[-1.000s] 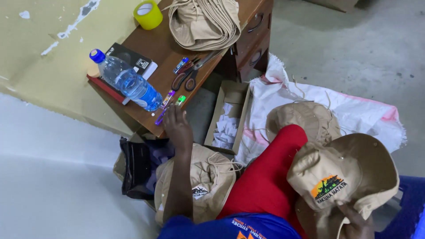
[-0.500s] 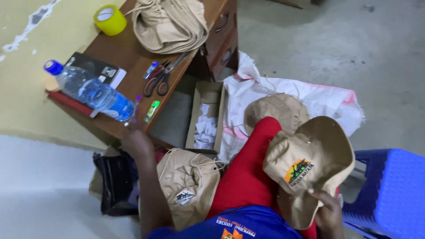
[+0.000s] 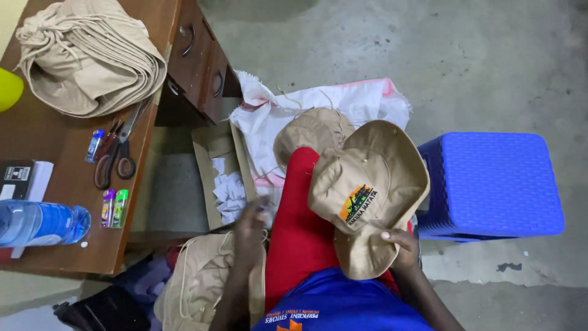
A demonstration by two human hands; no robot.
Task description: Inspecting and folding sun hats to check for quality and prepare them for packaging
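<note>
Concrete floor, seated person: right hand pinches the brim of a khaki bucket hat; left hand, blurred, grip unclear.

Desk at left carries stacked hats, scissors, bottle. Open box sits on floor right of desk; sack beyond it. Hat rests on lap, right hand under its brim. Stool at right.

Even, soft indoor light, moderately bright, with faint shadows on the grey concrete floor. The raised left hand is motion-blurred; everything else stays sharp.
</note>
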